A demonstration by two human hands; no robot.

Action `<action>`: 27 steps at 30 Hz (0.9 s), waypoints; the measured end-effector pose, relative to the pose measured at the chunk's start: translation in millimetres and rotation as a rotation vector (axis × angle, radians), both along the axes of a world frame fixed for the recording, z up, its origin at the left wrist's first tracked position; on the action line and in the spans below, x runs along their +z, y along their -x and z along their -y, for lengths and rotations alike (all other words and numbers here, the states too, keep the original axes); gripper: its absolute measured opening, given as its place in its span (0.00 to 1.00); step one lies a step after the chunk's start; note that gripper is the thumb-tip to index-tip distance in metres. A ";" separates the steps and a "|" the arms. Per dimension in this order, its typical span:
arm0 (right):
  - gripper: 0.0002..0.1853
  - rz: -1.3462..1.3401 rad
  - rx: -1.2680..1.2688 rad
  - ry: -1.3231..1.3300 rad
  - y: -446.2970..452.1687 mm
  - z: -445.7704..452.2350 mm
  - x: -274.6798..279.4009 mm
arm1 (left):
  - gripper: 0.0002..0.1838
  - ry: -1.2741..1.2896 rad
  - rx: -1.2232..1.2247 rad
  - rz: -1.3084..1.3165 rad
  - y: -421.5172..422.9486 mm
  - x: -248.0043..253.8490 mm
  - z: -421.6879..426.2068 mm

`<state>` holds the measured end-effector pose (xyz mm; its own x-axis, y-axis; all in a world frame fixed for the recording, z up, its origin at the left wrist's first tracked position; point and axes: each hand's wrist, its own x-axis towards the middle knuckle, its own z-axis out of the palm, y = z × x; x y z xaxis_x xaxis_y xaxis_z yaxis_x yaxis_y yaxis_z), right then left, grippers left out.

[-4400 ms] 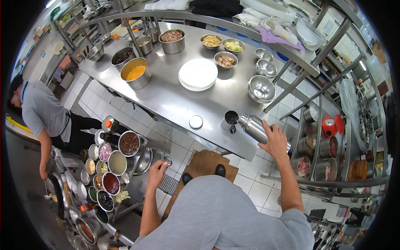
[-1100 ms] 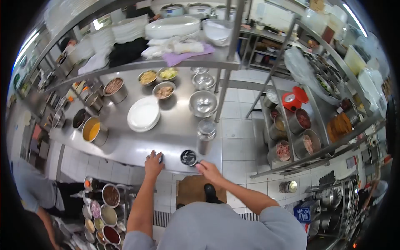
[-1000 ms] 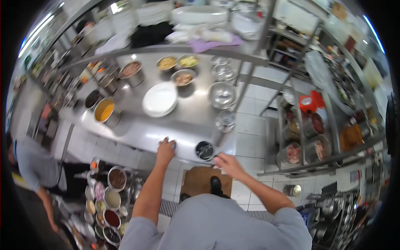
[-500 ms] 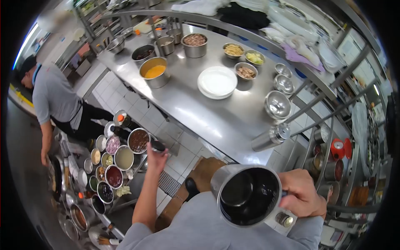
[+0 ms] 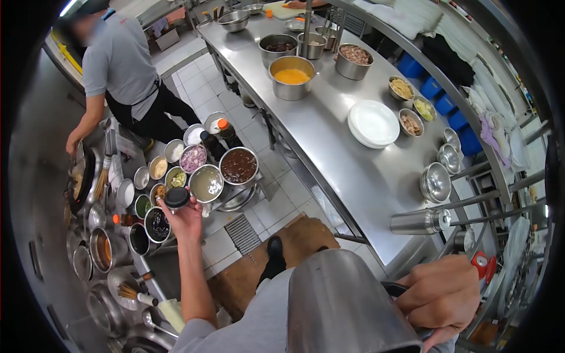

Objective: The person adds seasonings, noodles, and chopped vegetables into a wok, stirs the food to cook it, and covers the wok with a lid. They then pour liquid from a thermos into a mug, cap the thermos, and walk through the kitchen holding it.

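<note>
My right hand [image 5: 441, 294] is closed round the dark handle of a large metal mug [image 5: 344, 303], raised close in front of my chest; its inside is hidden. My left hand [image 5: 185, 220] holds a small round black lid [image 5: 176, 197] above the metal containers of ingredients, near a pot of pale liquid [image 5: 206, 183]. A capped steel flask [image 5: 415, 222] lies or stands at the near right corner of the steel table [image 5: 329, 159]; the wide lens makes its pose hard to judge.
White plates [image 5: 374, 123], a pot of orange liquid [image 5: 291, 76] and bowls of food are on the table. Stacked metal bowls [image 5: 435, 182] sit near its right edge. At the left, a co-worker [image 5: 120, 65] reaches toward a wok [image 5: 82, 176]. A brown mat [image 5: 235, 282] covers some floor.
The mug has tipped and risen toward the camera, so its outer side now shows. My left hand has moved left over the containers with the lid. The view has turned left.
</note>
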<state>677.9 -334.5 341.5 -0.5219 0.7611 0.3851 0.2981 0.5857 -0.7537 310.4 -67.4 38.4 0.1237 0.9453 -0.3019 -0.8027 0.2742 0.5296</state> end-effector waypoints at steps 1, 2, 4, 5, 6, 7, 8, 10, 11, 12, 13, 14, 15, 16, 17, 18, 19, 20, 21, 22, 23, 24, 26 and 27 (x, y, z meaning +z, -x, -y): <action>0.21 -0.004 0.003 0.001 4.8 -5.9 3.3 | 0.38 -0.020 0.000 0.021 3.7 3.8 -1.4; 0.20 -0.001 -0.023 -0.042 10.5 -12.5 6.8 | 0.35 -0.101 -0.080 0.107 11.8 5.0 -3.0; 0.19 0.003 -0.049 -0.084 19.4 -25.0 7.4 | 0.35 -0.113 -0.051 0.088 20.8 10.1 -1.0; 0.18 -0.009 -0.057 -0.129 22.8 -30.8 6.4 | 0.34 -0.125 -0.025 0.071 21.4 15.8 -0.8; 0.18 -0.021 -0.066 -0.171 25.1 -35.6 5.1 | 0.31 -0.207 -0.083 0.112 28.8 12.5 -3.1; 0.18 -0.020 -0.070 -0.171 25.6 -39.7 3.1 | 0.31 -0.206 -0.086 0.113 29.4 13.5 -4.7; 0.19 0.012 -0.055 -0.153 25.5 -44.1 0.2 | 0.30 -0.198 -0.020 0.044 29.1 17.1 -5.8; 0.20 0.038 -0.041 -0.128 31.9 -49.7 -10.6 | 0.25 -0.209 0.016 0.015 36.7 14.7 -11.9; 0.21 -0.075 -0.156 -0.108 39.2 -49.2 -18.7 | 0.25 -0.202 0.015 0.009 39.7 13.2 -14.9; 0.22 -0.188 -0.272 -0.085 44.6 -48.8 -23.8 | 0.24 -0.221 0.016 0.016 41.4 12.6 -18.6; 0.22 -0.192 -0.275 -0.077 46.6 -49.7 -25.3 | 0.23 -0.243 0.015 0.026 41.5 12.6 -22.9; 0.23 -0.177 -0.298 -0.094 46.7 -49.9 -25.6 | 0.24 -0.247 0.019 0.018 39.4 16.4 -25.1; 0.23 -0.161 -0.324 -0.115 46.5 -49.2 -25.6 | 0.24 -0.244 0.013 0.018 39.5 15.7 -28.0; 0.23 -0.162 -0.329 -0.116 46.1 -48.2 -25.6 | 0.26 -0.242 0.005 0.045 41.4 16.1 -32.8; 0.23 -0.141 -0.331 -0.135 44.3 -46.9 -24.9 | 0.28 -0.245 -0.003 0.075 40.5 17.0 -37.5; 0.23 -0.116 -0.337 -0.158 42.9 -45.4 -23.2 | 0.33 -0.229 0.003 0.098 37.0 20.4 -40.2; 0.23 -0.106 -0.351 -0.166 44.0 -44.1 -20.4 | 0.32 -0.171 0.008 0.095 33.8 24.9 -42.9; 0.23 -0.118 -0.369 -0.168 47.1 -42.4 -17.7 | 0.34 -0.188 -0.013 0.092 32.5 26.4 -44.8; 0.23 -0.133 -0.387 -0.169 48.9 -39.2 -15.8 | 0.35 -0.205 -0.033 0.087 29.6 29.1 -45.9; 0.23 -0.127 -0.403 -0.171 44.3 -37.0 -13.4 | 0.36 -0.194 -0.016 0.064 25.6 33.1 -46.2; 0.22 -0.062 -0.269 -0.127 35.6 -36.1 -10.1 | 0.36 -0.194 -0.031 0.069 22.8 36.1 -46.5; 0.22 -0.025 -0.209 -0.109 35.3 -33.8 -6.3 | 0.36 -0.214 -0.057 0.078 20.8 38.7 -47.9; 0.18 0.022 -0.263 -0.184 42.2 -28.3 3.8 | 0.36 -0.272 -0.102 0.111 12.6 48.1 -50.8; 0.16 0.034 -0.385 -0.267 49.3 -25.2 10.1 | 0.36 -0.280 -0.111 0.121 7.5 56.0 -49.9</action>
